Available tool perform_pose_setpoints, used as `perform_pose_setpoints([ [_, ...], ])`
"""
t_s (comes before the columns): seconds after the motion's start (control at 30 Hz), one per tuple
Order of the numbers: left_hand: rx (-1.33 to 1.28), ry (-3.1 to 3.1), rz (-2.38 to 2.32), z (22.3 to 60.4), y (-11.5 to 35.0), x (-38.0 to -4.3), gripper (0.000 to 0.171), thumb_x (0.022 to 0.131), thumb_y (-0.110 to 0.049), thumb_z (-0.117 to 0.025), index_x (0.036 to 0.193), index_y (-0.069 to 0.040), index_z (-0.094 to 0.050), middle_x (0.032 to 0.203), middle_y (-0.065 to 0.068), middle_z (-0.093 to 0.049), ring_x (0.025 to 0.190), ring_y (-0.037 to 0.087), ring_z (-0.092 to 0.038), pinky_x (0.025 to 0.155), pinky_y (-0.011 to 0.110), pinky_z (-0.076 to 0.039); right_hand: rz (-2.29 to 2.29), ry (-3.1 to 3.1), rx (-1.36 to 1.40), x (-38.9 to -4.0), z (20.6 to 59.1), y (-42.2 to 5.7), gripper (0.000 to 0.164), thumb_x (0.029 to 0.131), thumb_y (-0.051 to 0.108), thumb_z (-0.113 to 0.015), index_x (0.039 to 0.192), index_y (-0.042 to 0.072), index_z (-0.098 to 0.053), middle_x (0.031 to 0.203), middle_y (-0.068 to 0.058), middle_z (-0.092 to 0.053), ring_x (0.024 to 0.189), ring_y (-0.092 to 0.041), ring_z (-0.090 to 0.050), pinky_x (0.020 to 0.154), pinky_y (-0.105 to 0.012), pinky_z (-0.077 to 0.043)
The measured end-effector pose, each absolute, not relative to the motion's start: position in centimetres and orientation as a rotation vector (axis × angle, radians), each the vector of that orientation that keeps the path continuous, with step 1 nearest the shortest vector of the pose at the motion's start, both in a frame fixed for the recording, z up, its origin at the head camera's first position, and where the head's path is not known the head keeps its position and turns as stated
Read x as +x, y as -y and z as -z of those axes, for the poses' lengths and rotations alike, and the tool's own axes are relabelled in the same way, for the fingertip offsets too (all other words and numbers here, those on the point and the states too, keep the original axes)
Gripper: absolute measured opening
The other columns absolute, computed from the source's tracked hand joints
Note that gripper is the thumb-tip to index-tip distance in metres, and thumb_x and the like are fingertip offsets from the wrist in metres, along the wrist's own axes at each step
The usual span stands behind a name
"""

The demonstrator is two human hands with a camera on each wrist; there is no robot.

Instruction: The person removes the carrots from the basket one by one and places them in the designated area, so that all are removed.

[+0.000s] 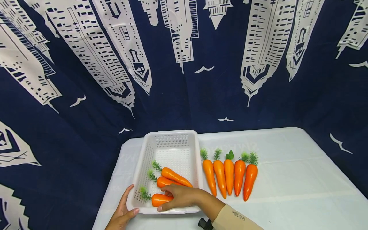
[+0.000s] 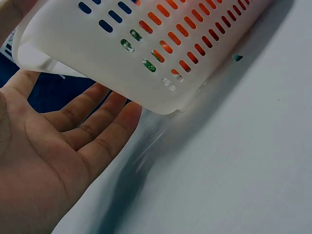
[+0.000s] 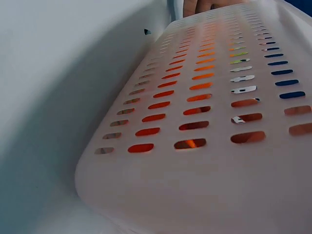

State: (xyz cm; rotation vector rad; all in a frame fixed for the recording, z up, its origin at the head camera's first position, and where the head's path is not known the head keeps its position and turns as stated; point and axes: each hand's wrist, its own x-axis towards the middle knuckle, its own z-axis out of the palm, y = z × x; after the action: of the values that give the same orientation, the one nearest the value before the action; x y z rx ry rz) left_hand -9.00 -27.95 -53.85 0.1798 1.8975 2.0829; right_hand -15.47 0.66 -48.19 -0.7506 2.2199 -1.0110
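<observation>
A white perforated basket (image 1: 165, 210) stands on the left of the table. Three orange toy carrots with green tops lie in it: one farther back (image 1: 176, 176), one in the middle (image 1: 165, 182) and one nearest (image 1: 159, 199). My right hand (image 1: 182, 196) reaches over the near end and grips the nearest carrot, thumb and fingers on either side; its tapered end is hidden beneath the hand. My left hand (image 1: 122, 212) spreads round the basket's near left corner, thumb on the rim. In the left wrist view, that hand's extended fingers (image 2: 105, 131) touch under the rim.
Right of the basket, several carrots (image 1: 228, 177) lie side by side in a row, tops pointing away. The white-covered table (image 1: 296, 172) ends at a dark blue curtain (image 1: 187, 108) printed with white buildings. A small dark green bit (image 2: 237, 57) lies beside the basket.
</observation>
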Motion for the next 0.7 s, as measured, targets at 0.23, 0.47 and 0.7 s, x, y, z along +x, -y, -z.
perform_pose_setpoints([
  [0.23,0.162,-1.938,-2.072,53.88,27.99,-8.98,0.093,0.096,-0.004,-0.059,0.162,-0.025,0.003,0.162,0.015,0.023,0.12,-0.019,-0.037,0.097,0.017,-0.045,1.064,-2.195,-0.833,-15.41,47.92,-0.74,0.046,0.084,0.05,-0.078,0.124,0.03,-0.068,0.112,0.02,-0.063,0.103,0.001,-0.055,0.095,-0.026,-0.046],
  [0.47,0.197,-1.919,-2.081,53.97,27.97,-9.03,0.093,0.097,-0.004,-0.058,0.162,-0.025,0.004,0.16,0.011,0.021,0.12,-0.017,-0.037,0.099,0.017,-0.045,1.137,-2.159,-0.865,-15.56,48.1,-0.75,0.042,0.084,0.044,-0.08,0.123,0.029,-0.07,0.108,0.02,-0.063,0.1,0.002,-0.055,0.093,-0.024,-0.045],
  [0.7,0.173,-1.923,-2.083,53.87,27.77,-8.97,0.093,0.096,-0.004,-0.059,0.162,-0.024,0.004,0.158,0.008,0.016,0.12,-0.014,-0.041,0.099,0.018,-0.046,1.19,-2.144,-0.864,-15.66,48.16,-0.76,0.039,0.084,0.037,-0.081,0.121,0.03,-0.071,0.106,0.021,-0.063,0.095,0.001,-0.055,0.089,-0.021,-0.044],
])
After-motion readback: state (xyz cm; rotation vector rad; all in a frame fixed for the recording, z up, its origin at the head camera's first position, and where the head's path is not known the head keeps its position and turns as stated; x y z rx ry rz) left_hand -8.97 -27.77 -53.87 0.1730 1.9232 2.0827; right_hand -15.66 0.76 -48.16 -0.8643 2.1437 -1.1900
